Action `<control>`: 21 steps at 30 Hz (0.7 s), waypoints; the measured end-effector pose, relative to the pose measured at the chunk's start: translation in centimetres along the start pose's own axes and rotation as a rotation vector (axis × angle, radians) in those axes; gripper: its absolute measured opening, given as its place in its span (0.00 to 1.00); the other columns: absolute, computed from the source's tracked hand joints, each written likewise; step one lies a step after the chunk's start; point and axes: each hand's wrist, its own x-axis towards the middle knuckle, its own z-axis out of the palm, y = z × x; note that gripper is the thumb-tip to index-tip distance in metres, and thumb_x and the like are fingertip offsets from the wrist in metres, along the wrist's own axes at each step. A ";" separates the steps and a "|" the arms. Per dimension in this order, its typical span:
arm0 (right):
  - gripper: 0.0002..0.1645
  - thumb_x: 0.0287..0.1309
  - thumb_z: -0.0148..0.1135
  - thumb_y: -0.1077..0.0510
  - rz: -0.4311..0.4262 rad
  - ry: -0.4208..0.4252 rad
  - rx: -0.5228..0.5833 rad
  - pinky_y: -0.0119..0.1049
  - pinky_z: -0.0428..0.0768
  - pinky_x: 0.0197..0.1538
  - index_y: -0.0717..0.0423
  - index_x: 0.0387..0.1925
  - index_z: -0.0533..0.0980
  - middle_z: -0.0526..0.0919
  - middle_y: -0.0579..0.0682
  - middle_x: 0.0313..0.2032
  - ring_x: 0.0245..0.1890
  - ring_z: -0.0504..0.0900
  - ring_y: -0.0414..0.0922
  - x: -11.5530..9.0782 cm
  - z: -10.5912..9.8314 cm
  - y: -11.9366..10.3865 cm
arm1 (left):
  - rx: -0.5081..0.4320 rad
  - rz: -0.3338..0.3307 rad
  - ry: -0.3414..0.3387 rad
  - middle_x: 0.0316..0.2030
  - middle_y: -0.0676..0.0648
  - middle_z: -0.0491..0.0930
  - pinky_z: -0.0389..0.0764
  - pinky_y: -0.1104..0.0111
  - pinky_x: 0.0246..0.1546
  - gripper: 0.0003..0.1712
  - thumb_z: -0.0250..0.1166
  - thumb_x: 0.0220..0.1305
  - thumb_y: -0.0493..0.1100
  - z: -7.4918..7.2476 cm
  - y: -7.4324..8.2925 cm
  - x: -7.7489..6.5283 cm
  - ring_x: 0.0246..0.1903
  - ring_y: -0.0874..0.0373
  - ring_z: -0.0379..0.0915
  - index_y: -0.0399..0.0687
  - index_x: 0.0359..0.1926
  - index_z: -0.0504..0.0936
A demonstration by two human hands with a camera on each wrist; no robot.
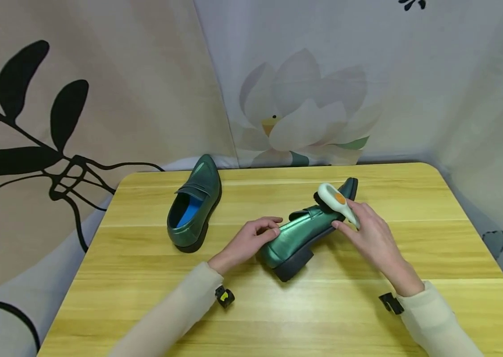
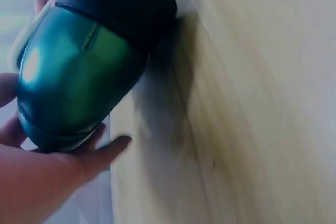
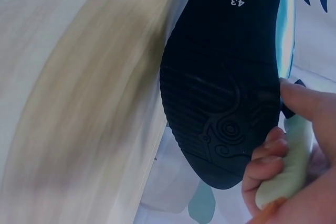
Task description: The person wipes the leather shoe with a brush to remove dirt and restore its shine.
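A shiny green loafer (image 1: 293,233) with a black sole and heel is held tilted on its side over the table. My left hand (image 1: 251,243) grips it at the heel end, thumb and fingers about the back of the shoe (image 2: 79,72). In my right hand (image 1: 374,238) is a white shoe brush (image 1: 333,197) with an orange spot. Its dark bristles press on the top of the loafer near the toe. The right wrist view shows the ridged sole (image 3: 226,77), marked 43, with the brush handle (image 3: 289,166) inside my curled fingers.
A second green loafer (image 1: 195,203) with a blue insole stands upright at the table's back left. The wooden table (image 1: 144,287) ends just behind it at a printed cloth backdrop (image 1: 144,74). Both sleeves carry a small black wrist device (image 1: 224,296).
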 end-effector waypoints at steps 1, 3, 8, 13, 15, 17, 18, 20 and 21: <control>0.38 0.65 0.72 0.52 0.000 0.002 -0.001 0.39 0.66 0.31 0.67 0.69 0.70 0.74 0.54 0.37 0.30 0.68 0.48 0.0 -0.1 0.0 | -0.037 -0.002 -0.009 0.69 0.45 0.74 0.67 0.52 0.69 0.14 0.59 0.78 0.47 0.1 -0.1 0.1 0.70 0.47 0.66 0.41 0.45 0.84; 0.38 0.65 0.72 0.52 0.005 0.001 0.000 0.39 0.66 0.31 0.66 0.69 0.71 0.74 0.54 0.37 0.30 0.68 0.48 0.0 -0.1 0.1 | -0.105 -0.006 -0.023 0.70 0.44 0.72 0.65 0.52 0.70 0.14 0.59 0.78 0.46 0.2 -0.1 0.4 0.72 0.46 0.64 0.39 0.45 0.82; 0.37 0.66 0.72 0.53 0.012 0.006 0.012 0.41 0.66 0.32 0.66 0.69 0.71 0.77 0.56 0.40 0.32 0.70 0.50 -0.1 -0.4 0.1 | -0.146 0.031 -0.064 0.72 0.46 0.70 0.63 0.52 0.70 0.13 0.57 0.78 0.45 -0.1 -0.1 1.4 0.74 0.47 0.60 0.39 0.45 0.81; 0.35 0.66 0.72 0.56 0.016 0.028 0.005 0.41 0.67 0.33 0.66 0.69 0.71 0.79 0.59 0.44 0.33 0.71 0.51 -0.1 -0.8 0.2 | -0.124 0.075 -0.152 0.71 0.50 0.72 0.63 0.54 0.69 0.13 0.56 0.79 0.45 -1.1 -0.4 3.3 0.74 0.52 0.60 0.40 0.46 0.81; 0.35 0.65 0.72 0.56 0.019 0.044 -0.004 0.41 0.66 0.32 0.65 0.69 0.72 0.78 0.59 0.43 0.33 0.71 0.50 -0.2 -1.0 0.3 | -0.129 0.083 -0.198 0.70 0.51 0.73 0.63 0.55 0.70 0.14 0.55 0.80 0.45 -1.5 -0.5 4.3 0.73 0.54 0.61 0.41 0.49 0.82; 0.35 0.65 0.72 0.57 0.021 0.065 -0.013 0.41 0.66 0.32 0.65 0.68 0.72 0.78 0.59 0.42 0.32 0.70 0.50 -0.4 -1.2 0.3 | -0.128 0.093 -0.243 0.70 0.53 0.74 0.64 0.56 0.69 0.14 0.55 0.80 0.45 -1.8 -0.3 5.2 0.72 0.56 0.62 0.42 0.52 0.82; 0.35 0.64 0.72 0.57 0.021 0.075 -0.016 0.41 0.66 0.32 0.65 0.68 0.72 0.78 0.59 0.42 0.32 0.70 0.50 -0.5 -1.3 0.4 | -0.124 0.097 -0.263 0.70 0.54 0.74 0.65 0.57 0.68 0.15 0.55 0.80 0.46 -2.0 -0.2 5.6 0.72 0.57 0.63 0.42 0.53 0.83; 0.35 0.65 0.72 0.56 0.027 0.087 -0.020 0.42 0.66 0.32 0.64 0.68 0.72 0.77 0.58 0.41 0.33 0.70 0.51 -0.6 -1.4 0.4 | -0.115 0.110 -0.291 0.69 0.54 0.75 0.67 0.58 0.65 0.14 0.55 0.80 0.46 -2.2 0.1 6.4 0.70 0.56 0.65 0.43 0.52 0.83; 0.35 0.65 0.72 0.56 0.032 0.089 -0.021 0.42 0.66 0.32 0.64 0.69 0.72 0.77 0.58 0.41 0.33 0.70 0.51 -0.7 -1.5 0.5 | -0.109 0.116 -0.300 0.68 0.54 0.75 0.67 0.59 0.64 0.14 0.55 0.80 0.46 -2.3 0.3 6.7 0.70 0.56 0.65 0.44 0.51 0.83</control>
